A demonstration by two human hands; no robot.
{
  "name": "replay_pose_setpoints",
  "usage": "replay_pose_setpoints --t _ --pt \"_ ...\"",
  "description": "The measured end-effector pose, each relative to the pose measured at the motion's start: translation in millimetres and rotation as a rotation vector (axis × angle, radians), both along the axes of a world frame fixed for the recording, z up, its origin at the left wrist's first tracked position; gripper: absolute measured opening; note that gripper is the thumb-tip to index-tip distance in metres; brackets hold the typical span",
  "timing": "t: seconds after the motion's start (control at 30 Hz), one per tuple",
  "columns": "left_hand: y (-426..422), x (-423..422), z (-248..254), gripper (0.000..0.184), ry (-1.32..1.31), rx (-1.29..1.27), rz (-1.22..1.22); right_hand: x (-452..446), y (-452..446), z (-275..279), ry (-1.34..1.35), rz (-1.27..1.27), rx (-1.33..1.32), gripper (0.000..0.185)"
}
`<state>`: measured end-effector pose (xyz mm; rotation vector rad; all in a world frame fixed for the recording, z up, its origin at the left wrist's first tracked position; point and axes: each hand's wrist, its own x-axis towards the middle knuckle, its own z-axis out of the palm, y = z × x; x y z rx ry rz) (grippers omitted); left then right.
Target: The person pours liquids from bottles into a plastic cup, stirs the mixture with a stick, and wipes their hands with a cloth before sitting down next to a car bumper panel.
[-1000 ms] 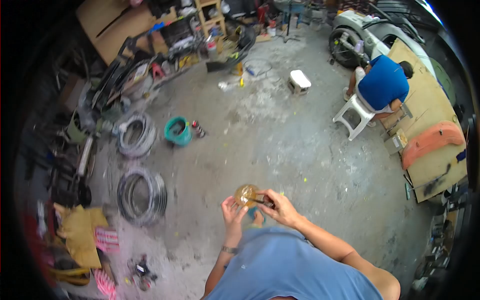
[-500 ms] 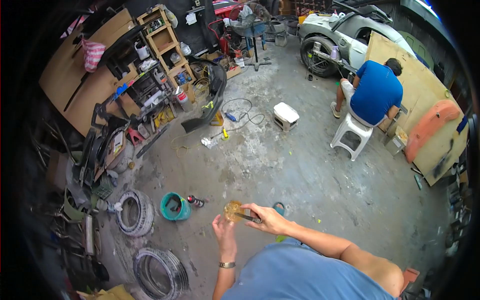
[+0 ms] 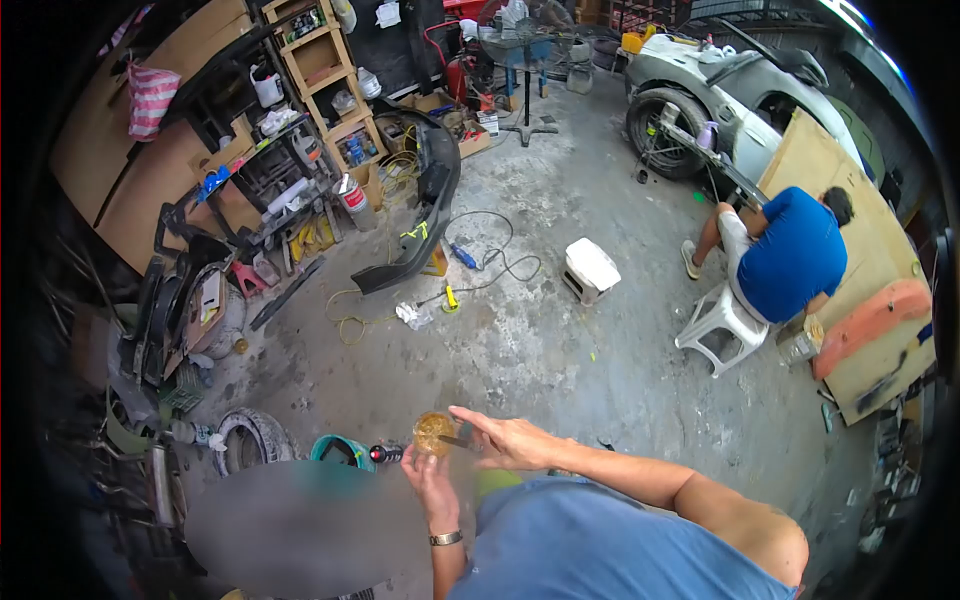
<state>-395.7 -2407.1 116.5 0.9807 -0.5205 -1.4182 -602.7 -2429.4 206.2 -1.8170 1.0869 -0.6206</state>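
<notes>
Workshop floor: grey concrete (image 3: 560, 350), stained pale in patches. Along its edges: black bumper cover (image 3: 430, 215), teal bucket (image 3: 318, 450), aerosol can (image 3: 388, 454), tyre (image 3: 278, 437), pale car body (image 3: 765, 135). At right, a co-worker in a blue shirt (image 3: 795, 255), seated on a white plastic stool (image 3: 728, 318).

Round, shallow container (image 3: 432, 428), amber-brown within; contents not identifiable. Location: held up in front of the wearer's blue top (image 3: 600, 540).

Left hand (image 3: 430, 482): fingers part-curled, cradling the container from its near side. Metal-banded watch (image 3: 446, 538) at wrist.

Right hand (image 3: 515, 442): index finger extended by the rim, contact unclear; the others appear closed about a flat-bladed tool (image 3: 455, 441), its handle hidden.

Handling, as judged: container best kept level and firmly cradled; blade low and flat, strokes short, fingertips clear of its edge.

Changes from half a second ago: hands and container sit further left in view; tool handle, formerly visible, is covered; a grey blur now masks the lower-left floor.
</notes>
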Motion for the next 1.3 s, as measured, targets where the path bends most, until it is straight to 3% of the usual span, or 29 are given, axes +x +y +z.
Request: replay_pose_setpoints --t 0.17,0.23,0.4,0.57,0.6,0.67,0.87,1.1,1.17,1.23,1.3 --pt "-137.7 32.4 -28.2 0.055 0.03 0.013 0.008 -4.3 -137.7 -17.0 -0.074 -0.01 0.145 0.093" --pt "-192.6 44.8 -28.8 0.055 0.0 -0.01 -0.004 -14.6 -190.0 -27.9 -0.027 -0.166 0.192 0.09" --pt "-325.4 78.8 -23.4 0.062 0.007 -0.034 -0.021 -41.9 -298.5 -67.1 0.089 -0.304 0.144 0.076" --pt "-435.2 107.5 -31.5 0.063 -0.079 -0.016 0.015 -54.3 -385.7 -120.0 0.044 -0.41 0.294 0.06" --pt "-455.2 112.8 -36.4 0.063 -0.084 -0.015 0.019 -55.1 -403.0 -132.9 0.043 -0.335 0.348 0.06" --pt "-488.2 117.6 -42.2 0.062 -0.102 -0.015 0.043 -60.7 -436.4 -155.7 0.025 -0.392 0.448 0.052" --pt "-562.2 98.4 -71.7 0.061 -0.094 0.067 0.221 -106.1 -571.5 -235.0 0.117 -0.16 0.605 0.043" --pt "-646.7 74.5 -117.0 0.064 -0.044 0.157 0.3 -138.0 -717.3 -309.3 0.375 -0.029 0.532 0.037" --pt "-657.8 83.0 -139.6 0.065 -0.041 0.166 0.31 -113.9 -734.6 -301.7 0.02 -0.172 1.066 0.039" --pt "-673.4 89.0 -169.0 0.066 -0.089 0.16 0.292 -124.5 -746.4 -306.2 0.023 -0.232 0.995 0.039" --pt "-680.7 99.5 -188.8 0.066 -0.089 0.206 0.255 -217.0 -724.3 -329.9 -0.076 -0.346 0.891 0.039"
